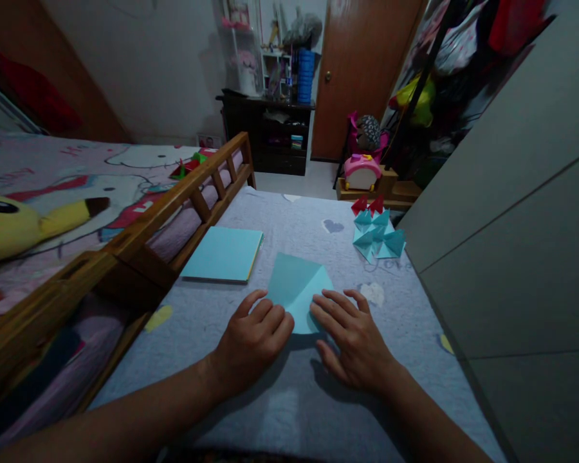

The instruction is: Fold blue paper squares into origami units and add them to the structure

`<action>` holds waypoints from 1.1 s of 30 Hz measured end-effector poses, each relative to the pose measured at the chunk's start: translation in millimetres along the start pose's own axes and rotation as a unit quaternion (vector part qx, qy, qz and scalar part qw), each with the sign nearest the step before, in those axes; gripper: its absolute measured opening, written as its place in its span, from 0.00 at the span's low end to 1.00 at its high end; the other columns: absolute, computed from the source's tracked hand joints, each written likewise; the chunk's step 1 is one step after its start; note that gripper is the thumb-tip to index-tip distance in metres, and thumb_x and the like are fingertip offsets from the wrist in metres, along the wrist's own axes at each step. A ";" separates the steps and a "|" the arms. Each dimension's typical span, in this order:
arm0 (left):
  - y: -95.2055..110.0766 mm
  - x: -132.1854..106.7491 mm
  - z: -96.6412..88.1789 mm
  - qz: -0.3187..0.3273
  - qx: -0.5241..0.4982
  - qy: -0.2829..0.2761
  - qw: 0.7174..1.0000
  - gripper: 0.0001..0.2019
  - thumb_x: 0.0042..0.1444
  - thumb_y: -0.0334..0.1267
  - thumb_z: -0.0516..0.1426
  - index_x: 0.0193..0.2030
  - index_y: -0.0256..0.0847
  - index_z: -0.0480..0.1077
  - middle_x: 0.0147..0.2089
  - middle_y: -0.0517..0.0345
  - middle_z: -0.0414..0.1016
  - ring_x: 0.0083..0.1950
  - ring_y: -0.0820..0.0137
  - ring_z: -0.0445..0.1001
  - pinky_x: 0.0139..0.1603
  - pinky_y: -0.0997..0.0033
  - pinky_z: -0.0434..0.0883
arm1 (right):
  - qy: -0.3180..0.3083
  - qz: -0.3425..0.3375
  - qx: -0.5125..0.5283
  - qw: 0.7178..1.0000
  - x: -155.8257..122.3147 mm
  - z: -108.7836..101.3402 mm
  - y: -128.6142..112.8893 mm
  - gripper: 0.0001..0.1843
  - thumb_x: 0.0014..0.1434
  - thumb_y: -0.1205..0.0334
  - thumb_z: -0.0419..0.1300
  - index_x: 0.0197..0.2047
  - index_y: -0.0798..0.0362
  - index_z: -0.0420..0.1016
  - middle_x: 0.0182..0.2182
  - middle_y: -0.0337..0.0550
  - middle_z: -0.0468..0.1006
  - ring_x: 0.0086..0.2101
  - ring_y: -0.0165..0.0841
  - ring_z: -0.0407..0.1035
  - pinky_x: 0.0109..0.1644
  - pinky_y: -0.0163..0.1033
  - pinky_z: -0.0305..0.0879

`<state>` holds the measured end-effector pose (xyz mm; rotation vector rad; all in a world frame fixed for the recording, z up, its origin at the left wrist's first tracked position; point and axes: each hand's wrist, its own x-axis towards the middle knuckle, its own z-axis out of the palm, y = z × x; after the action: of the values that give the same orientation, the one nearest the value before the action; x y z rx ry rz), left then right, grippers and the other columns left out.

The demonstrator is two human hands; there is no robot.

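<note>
A light blue square of origami paper [296, 283] with a diagonal crease lies on the bedsheet between my hands. My left hand [260, 331] has its fingers curled at the paper's left corner and grips its edge. On the right side of the sheet, my right hand [350, 328] rests with its fingers stretched out over the edge and the thumb apart. Left of the sheet lies a stack of blue paper [224, 254]. Several folded blue paper pieces [379, 235] stand at the right, with red folded pieces [367, 206] behind them.
A wooden bed rail [183, 206] runs along the left, beyond it a lower-patterned bed with a yellow plush toy [24, 225]. A pale cabinet [506, 225] borders the right side. At the back stand a dark cabinet [265, 135] and a wooden door [352, 83].
</note>
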<state>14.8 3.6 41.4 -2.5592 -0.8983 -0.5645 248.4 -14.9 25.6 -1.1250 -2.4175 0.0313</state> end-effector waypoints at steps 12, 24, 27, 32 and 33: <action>-9.4 -7.5 15.0 0.047 -0.135 0.001 0.990 0.17 0.63 0.24 0.49 0.55 0.40 0.70 0.53 0.51 0.78 0.55 0.62 0.74 0.65 0.52 0.64 | -0.005 0.004 -0.047 0.999 -6.3 21.2 16.8 0.22 0.66 0.71 0.53 0.61 0.46 0.70 0.61 0.46 0.75 0.61 0.44 0.66 0.66 0.57 0.52; -37.3 -7.8 49.0 0.110 -0.173 -0.027 0.978 0.10 0.67 0.29 0.53 0.47 0.39 0.75 0.50 0.51 0.82 0.54 0.61 0.78 0.56 0.53 0.74 | -0.102 0.050 0.025 0.993 -7.6 14.5 20.1 0.26 0.62 0.69 0.56 0.63 0.49 0.69 0.61 0.48 0.75 0.61 0.42 0.67 0.68 0.60 0.52; -35.9 -3.5 39.0 0.136 -0.156 0.004 0.978 0.12 0.68 0.27 0.50 0.49 0.37 0.75 0.49 0.47 0.81 0.52 0.62 0.79 0.54 0.55 0.75 | -0.091 0.028 0.030 0.995 -6.5 13.4 19.1 0.25 0.64 0.68 0.56 0.64 0.49 0.69 0.63 0.47 0.72 0.64 0.42 0.63 0.69 0.58 0.53; -34.6 -2.1 33.3 0.114 -0.193 -0.007 0.974 0.12 0.67 0.28 0.50 0.46 0.40 0.74 0.44 0.49 0.82 0.47 0.64 0.79 0.51 0.57 0.77 | -0.075 0.006 0.032 0.997 -5.5 18.4 21.5 0.20 0.66 0.69 0.56 0.60 0.49 0.74 0.59 0.48 0.77 0.59 0.41 0.69 0.62 0.55 0.64; -34.7 -2.9 34.9 0.107 -0.207 -0.015 0.972 0.12 0.67 0.29 0.50 0.45 0.40 0.74 0.43 0.50 0.81 0.45 0.64 0.80 0.49 0.58 0.77 | -0.073 0.004 0.036 0.997 -5.9 19.5 22.1 0.20 0.66 0.69 0.56 0.60 0.49 0.74 0.58 0.48 0.78 0.58 0.41 0.70 0.61 0.54 0.65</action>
<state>-1.3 43.6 17.5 -2.9959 -0.5431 -0.7099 259.2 -1.1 1.2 -1.1341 -2.5172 0.2085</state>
